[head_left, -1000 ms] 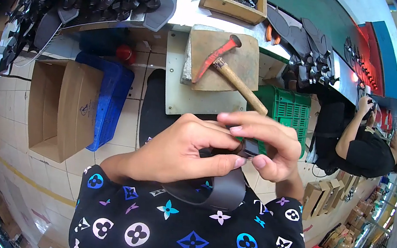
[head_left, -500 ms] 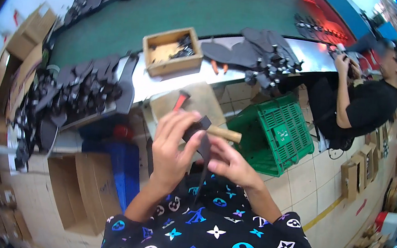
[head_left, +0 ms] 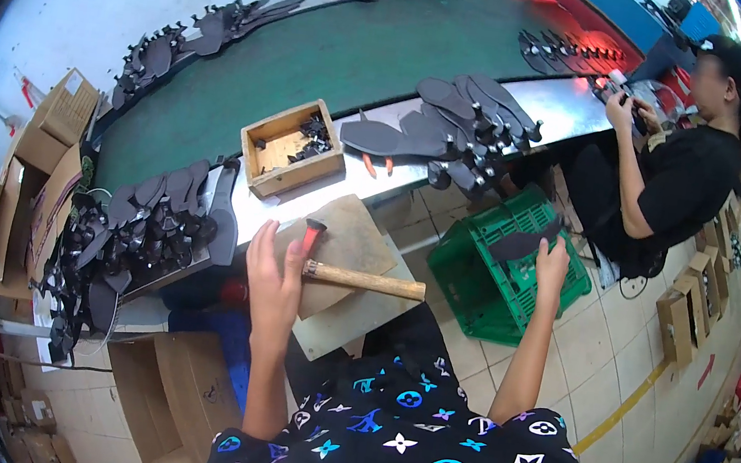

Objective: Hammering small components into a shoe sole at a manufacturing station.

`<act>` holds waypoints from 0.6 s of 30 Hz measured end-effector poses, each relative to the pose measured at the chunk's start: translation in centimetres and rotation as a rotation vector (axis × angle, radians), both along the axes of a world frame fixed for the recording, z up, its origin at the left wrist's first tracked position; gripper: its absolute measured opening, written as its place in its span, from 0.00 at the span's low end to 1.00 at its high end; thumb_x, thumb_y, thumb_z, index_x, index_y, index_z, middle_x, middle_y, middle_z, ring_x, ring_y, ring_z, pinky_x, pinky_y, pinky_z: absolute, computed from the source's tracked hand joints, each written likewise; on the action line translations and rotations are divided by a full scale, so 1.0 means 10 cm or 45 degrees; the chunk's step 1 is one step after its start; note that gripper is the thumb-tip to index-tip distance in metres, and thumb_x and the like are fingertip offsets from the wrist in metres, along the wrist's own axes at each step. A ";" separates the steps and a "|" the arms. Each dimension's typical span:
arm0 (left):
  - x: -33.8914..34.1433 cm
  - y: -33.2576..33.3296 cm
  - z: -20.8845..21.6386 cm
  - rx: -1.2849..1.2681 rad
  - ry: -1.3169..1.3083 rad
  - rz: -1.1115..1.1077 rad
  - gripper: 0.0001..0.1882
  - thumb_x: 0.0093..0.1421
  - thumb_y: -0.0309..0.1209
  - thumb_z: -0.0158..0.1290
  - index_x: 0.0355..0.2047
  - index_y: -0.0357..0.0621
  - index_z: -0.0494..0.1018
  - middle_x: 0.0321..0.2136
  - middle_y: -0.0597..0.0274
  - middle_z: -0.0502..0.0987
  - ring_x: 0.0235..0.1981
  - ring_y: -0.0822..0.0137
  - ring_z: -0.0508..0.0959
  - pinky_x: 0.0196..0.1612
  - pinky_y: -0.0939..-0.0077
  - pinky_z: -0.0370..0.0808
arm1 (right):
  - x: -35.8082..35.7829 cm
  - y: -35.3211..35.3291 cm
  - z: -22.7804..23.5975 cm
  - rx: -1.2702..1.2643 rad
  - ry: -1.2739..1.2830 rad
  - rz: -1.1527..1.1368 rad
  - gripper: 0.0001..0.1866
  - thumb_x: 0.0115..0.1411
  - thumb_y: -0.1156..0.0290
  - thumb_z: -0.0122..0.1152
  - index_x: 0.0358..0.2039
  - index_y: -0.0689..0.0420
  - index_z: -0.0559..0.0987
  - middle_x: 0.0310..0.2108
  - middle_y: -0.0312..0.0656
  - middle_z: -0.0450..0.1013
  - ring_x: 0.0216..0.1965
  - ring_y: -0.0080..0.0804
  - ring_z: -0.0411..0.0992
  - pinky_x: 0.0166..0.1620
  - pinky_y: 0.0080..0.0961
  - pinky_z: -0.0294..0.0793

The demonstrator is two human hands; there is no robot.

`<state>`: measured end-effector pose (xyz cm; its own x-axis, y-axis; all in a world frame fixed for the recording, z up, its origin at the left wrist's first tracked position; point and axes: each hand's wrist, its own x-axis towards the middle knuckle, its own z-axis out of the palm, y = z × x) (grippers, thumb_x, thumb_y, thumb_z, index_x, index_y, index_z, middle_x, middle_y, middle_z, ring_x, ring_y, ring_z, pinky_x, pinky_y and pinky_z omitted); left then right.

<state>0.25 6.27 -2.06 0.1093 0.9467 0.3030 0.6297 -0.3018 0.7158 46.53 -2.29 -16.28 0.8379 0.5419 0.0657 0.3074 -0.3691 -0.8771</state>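
Note:
My right hand (head_left: 551, 268) pinches one end of a dark grey shoe sole (head_left: 517, 247), held out over the green plastic crate (head_left: 512, 286). My left hand (head_left: 274, 280) is open and holds nothing, its fingers extended and thumb raised, close beside the head of a hammer. That hammer (head_left: 364, 280) has a red and black head and a wooden handle; it lies across a worn, pale work block (head_left: 356, 239) in front of me. Whether my left thumb touches the hammer head, I cannot tell.
Behind the block, a wooden box (head_left: 289, 178) of small black parts stands on the metal ledge beside the green conveyor belt (head_left: 355, 54). Heeled soles pile up at left (head_left: 152, 205) and at right (head_left: 476, 124). A co-worker (head_left: 674, 167) sits at the right. A cardboard box (head_left: 170, 392) is lower left.
My hands have parted: the right carried the sole rightward over the crate, while the left moved slightly left and opened. The work block and hammer are now more exposed.

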 end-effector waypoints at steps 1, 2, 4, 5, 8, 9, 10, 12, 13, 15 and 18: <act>-0.09 0.01 -0.04 -0.081 0.024 0.079 0.27 0.70 0.42 0.45 0.59 0.31 0.64 0.59 0.41 0.66 0.61 0.47 0.65 0.65 0.61 0.59 | -0.02 0.16 0.02 -0.026 -0.406 0.005 0.22 0.67 0.61 0.55 0.51 0.68 0.74 0.39 0.53 0.79 0.40 0.38 0.80 0.43 0.31 0.77; -0.14 0.01 -0.07 -0.103 -0.015 0.117 0.26 0.70 0.41 0.46 0.58 0.31 0.65 0.57 0.41 0.69 0.60 0.48 0.67 0.64 0.62 0.61 | 0.00 0.41 0.07 0.256 -0.312 0.140 0.22 0.67 0.62 0.55 0.53 0.66 0.73 0.42 0.57 0.78 0.45 0.43 0.79 0.46 0.33 0.77; -0.36 -0.07 -0.11 -0.144 -0.018 0.196 0.26 0.70 0.41 0.46 0.57 0.31 0.66 0.57 0.42 0.70 0.59 0.48 0.68 0.63 0.63 0.62 | -0.64 1.02 0.82 0.351 -0.396 0.340 0.18 0.66 0.65 0.57 0.50 0.65 0.75 0.40 0.56 0.79 0.43 0.41 0.80 0.45 0.33 0.77; -0.43 -0.11 -0.07 -0.175 -0.055 0.236 0.25 0.70 0.40 0.45 0.57 0.30 0.67 0.56 0.42 0.71 0.58 0.48 0.70 0.62 0.63 0.63 | -0.75 1.29 1.03 0.408 -0.437 0.436 0.19 0.64 0.64 0.58 0.50 0.63 0.76 0.36 0.57 0.78 0.39 0.45 0.80 0.42 0.37 0.77; -0.35 -0.18 0.06 -0.100 -0.069 0.174 0.24 0.69 0.39 0.46 0.55 0.30 0.69 0.55 0.43 0.72 0.57 0.49 0.71 0.61 0.64 0.64 | -0.56 2.11 1.13 0.531 -1.124 0.359 0.17 0.63 0.65 0.58 0.48 0.62 0.74 0.32 0.57 0.77 0.35 0.54 0.78 0.39 0.43 0.77; -0.31 -0.20 0.10 -0.087 -0.089 0.134 0.23 0.69 0.39 0.47 0.55 0.29 0.69 0.55 0.43 0.72 0.57 0.49 0.71 0.61 0.64 0.64 | -0.46 2.29 1.13 0.218 -1.068 0.472 0.15 0.63 0.67 0.57 0.47 0.62 0.73 0.31 0.57 0.77 0.35 0.57 0.77 0.39 0.45 0.77; -0.30 -0.19 0.14 -0.060 -0.091 0.131 0.22 0.69 0.38 0.47 0.53 0.29 0.69 0.54 0.43 0.71 0.57 0.48 0.70 0.61 0.63 0.64 | -0.52 2.42 1.21 -0.079 -0.998 0.591 0.14 0.63 0.68 0.56 0.45 0.62 0.72 0.30 0.57 0.77 0.34 0.60 0.76 0.38 0.47 0.76; -0.27 -0.22 0.19 0.081 0.002 0.168 0.21 0.68 0.37 0.48 0.53 0.31 0.70 0.55 0.43 0.71 0.59 0.48 0.69 0.62 0.60 0.62 | -0.78 2.52 1.36 0.100 -0.833 0.533 0.13 0.63 0.68 0.55 0.44 0.62 0.71 0.29 0.57 0.77 0.34 0.60 0.76 0.37 0.48 0.76; -0.25 -0.22 0.22 0.174 0.069 0.197 0.21 0.67 0.37 0.49 0.53 0.31 0.70 0.55 0.43 0.71 0.59 0.47 0.68 0.62 0.58 0.62 | -0.95 2.57 1.49 0.249 -0.656 0.467 0.11 0.63 0.69 0.54 0.42 0.62 0.70 0.28 0.57 0.77 0.33 0.61 0.76 0.37 0.49 0.76; -0.09 -0.21 0.37 0.212 0.059 0.216 0.21 0.66 0.36 0.52 0.53 0.33 0.70 0.56 0.44 0.70 0.60 0.47 0.67 0.62 0.56 0.61 | -1.23 2.51 1.66 0.239 -0.575 0.506 0.12 0.62 0.69 0.55 0.43 0.62 0.70 0.33 0.57 0.77 0.38 0.58 0.76 0.41 0.48 0.76; 0.03 -0.19 0.48 0.309 0.101 0.016 0.20 0.65 0.36 0.53 0.51 0.35 0.71 0.58 0.46 0.69 0.62 0.47 0.65 0.63 0.55 0.58 | -1.45 2.48 1.57 -0.213 -1.110 0.660 0.13 0.60 0.71 0.58 0.45 0.59 0.74 0.45 0.56 0.73 0.47 0.50 0.74 0.48 0.41 0.74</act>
<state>0.58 4.38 2.70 0.1308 0.8489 0.5122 0.6856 -0.4506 0.5718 32.03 22.47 -0.60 0.1958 0.8814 0.4298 0.9691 -0.1068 -0.2225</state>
